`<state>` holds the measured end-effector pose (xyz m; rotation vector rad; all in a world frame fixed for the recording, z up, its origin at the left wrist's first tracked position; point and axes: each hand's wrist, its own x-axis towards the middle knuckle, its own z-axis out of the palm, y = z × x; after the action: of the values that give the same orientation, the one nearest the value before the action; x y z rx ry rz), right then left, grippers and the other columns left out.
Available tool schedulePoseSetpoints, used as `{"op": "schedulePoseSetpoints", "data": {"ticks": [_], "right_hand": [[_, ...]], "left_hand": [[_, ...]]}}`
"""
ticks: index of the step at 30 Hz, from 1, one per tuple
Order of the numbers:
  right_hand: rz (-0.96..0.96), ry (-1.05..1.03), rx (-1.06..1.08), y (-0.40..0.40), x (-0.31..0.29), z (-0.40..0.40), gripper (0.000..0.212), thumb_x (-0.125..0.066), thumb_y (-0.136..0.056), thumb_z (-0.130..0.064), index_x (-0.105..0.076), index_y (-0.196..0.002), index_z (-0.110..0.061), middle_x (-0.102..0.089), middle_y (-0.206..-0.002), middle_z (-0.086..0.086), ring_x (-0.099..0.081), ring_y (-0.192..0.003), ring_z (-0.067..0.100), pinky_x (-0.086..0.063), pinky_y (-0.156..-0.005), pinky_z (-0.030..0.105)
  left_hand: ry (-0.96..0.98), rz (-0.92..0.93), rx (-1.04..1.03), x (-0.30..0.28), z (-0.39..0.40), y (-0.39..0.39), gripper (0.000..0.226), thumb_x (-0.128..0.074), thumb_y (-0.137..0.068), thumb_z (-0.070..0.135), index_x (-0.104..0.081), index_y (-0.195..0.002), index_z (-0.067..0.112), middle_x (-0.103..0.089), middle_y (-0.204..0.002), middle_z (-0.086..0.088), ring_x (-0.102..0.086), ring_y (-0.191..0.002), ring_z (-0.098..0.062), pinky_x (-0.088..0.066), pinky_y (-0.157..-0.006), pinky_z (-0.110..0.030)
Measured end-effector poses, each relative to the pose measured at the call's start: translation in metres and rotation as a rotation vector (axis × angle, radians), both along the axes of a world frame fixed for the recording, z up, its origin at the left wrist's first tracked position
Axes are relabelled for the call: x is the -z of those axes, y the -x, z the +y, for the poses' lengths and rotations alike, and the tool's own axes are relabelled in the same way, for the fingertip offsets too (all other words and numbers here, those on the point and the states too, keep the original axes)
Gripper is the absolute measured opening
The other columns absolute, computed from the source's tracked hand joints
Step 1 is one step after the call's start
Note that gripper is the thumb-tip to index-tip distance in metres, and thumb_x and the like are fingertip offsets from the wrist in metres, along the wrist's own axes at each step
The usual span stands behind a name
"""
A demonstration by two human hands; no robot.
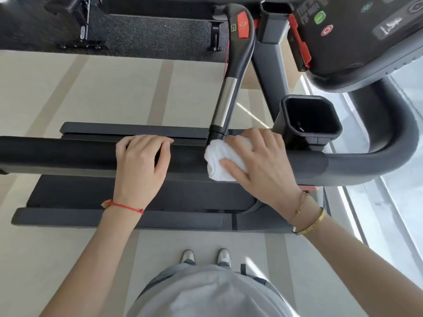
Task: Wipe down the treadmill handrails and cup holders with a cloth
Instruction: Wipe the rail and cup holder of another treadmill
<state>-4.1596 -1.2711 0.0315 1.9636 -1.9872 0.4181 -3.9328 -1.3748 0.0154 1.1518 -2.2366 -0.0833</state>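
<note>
Right hand point(258, 165) presses a bunched white cloth point(219, 161) onto the near handrail point(68, 154), fingers curled over it; left hand point(142, 156) rests on the rail, holding nothing. Handrail wiping is underway; its long axis runs left-right. Next probably the 1 cup holder point(311, 120) just beyond.

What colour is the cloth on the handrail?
White; the cloth under the right hand shows best in the head view.

The single head-worn camera looked steeply down from standing height, close above the handrail point(68, 154), with the shoes point(206, 257) directly below.
</note>
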Motion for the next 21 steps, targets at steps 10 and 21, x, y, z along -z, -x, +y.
{"op": "schedulePoseSetpoints", "data": {"ticks": [10,21], "right_hand": [[0.109,0.21,-0.069,-0.052,0.027,-0.01,0.039,-0.055,-0.097,-0.043,-0.063,-0.128,-0.019,-0.059,-0.117,0.016,-0.053,-0.117,0.042,-0.038,-0.103,0.053],[-0.013,0.141,0.006,-0.121,0.016,-0.063,0.045,-0.042,-0.098,-0.054,-0.064,-0.117,-0.02,-0.06,-0.106,0.01,-0.054,-0.098,0.033,-0.039,-0.087,0.045]], "left_hand": [[-0.024,0.014,0.005,0.0,-0.025,-0.045,0.025,-0.046,-0.102,0.017,-0.071,-0.099,0.018,-0.072,-0.095,0.007,-0.065,-0.089,-0.015,-0.033,-0.099,-0.035],[-0.076,0.041,0.123,-0.001,-0.028,-0.056,0.034,-0.036,-0.095,0.019,-0.069,-0.099,0.011,-0.071,-0.093,0.001,-0.066,-0.092,-0.022,-0.033,-0.097,-0.035]]}}
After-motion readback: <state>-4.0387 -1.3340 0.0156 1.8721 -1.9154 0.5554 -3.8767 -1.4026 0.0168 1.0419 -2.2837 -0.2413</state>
